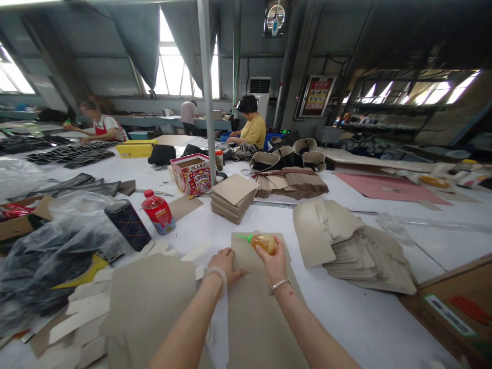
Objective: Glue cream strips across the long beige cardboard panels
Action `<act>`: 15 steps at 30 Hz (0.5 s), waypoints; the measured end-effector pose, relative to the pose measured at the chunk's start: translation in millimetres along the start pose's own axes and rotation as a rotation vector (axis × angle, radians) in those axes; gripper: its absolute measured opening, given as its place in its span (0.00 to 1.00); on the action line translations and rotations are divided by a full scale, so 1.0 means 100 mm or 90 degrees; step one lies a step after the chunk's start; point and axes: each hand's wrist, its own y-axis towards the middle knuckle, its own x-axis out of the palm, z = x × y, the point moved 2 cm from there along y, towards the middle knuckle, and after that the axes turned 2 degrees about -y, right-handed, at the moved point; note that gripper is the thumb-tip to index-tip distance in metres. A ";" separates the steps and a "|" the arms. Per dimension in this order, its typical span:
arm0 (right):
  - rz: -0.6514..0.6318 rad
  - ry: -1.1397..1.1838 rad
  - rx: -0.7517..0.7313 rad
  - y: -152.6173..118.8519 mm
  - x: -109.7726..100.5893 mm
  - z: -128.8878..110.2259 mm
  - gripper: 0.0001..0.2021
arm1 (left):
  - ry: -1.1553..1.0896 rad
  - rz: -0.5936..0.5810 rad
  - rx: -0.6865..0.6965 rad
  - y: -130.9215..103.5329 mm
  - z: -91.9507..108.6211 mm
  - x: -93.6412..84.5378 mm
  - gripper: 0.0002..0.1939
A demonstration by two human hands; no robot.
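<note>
My right hand point(275, 261) is wrapped round a squeeze bottle point(264, 244) of amber liquid with a thin green nozzle. The bottle lies sideways, its nozzle pointing left over the far end of a long grey-beige sheet point(253, 318). On the left edge of that sheet rests my left hand point(224, 267), fingers stretched and thumb spread, holding nothing. Left of it lies another large grey-beige sheet point(154, 302), with pale cut strips point(82, 320) beside it. A fanned stack of similar pieces point(365, 256) sits to the right.
Beyond my hands stand a square stack of sheets point(233, 197), a red bottle point(158, 212), a dark cylinder point(128, 224) and a patterned box point(192, 175). A cardboard box point(453, 307) is at right, plastic wrapping point(73, 230) at left. A metal post point(207, 92) rises mid-table; co-workers sit behind.
</note>
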 end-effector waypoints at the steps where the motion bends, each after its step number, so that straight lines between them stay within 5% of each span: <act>1: 0.017 0.036 0.030 -0.01 -0.04 0.00 0.31 | -0.003 0.001 0.006 -0.03 -0.01 -0.04 0.34; 5: -0.015 0.021 0.047 -0.15 -0.30 -0.18 0.32 | -0.010 0.012 0.048 -0.33 0.00 -0.12 0.27; 9: -0.087 -0.082 0.005 -0.39 -0.54 -0.37 0.31 | -0.027 -0.014 0.115 -0.71 0.07 0.01 0.20; 15: -0.159 -0.188 -0.048 -0.67 -0.55 -0.36 0.29 | -0.060 -0.034 0.094 -0.88 0.08 0.21 0.21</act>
